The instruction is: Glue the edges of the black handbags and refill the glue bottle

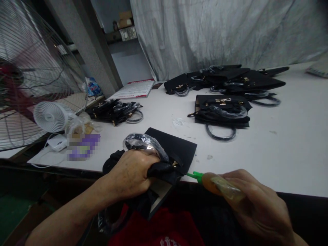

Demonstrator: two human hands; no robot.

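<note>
My left hand (133,172) is closed around the folded edge of a black handbag (176,150) that lies at the near edge of the white table (282,153). Its plastic-wrapped handle (143,140) arches just above my fingers. My right hand (256,201) grips a small orange squeeze bottle (220,184) with a green nozzle (195,176). The nozzle tip points at the bag's near corner, touching or almost touching it.
Several finished black handbags (221,112) lie in the table's middle and in a pile at the back (230,78); another group (115,111) sits at the left. A small white fan (50,117), a large floor fan (23,75) and a grey curtain (217,30) surround the table.
</note>
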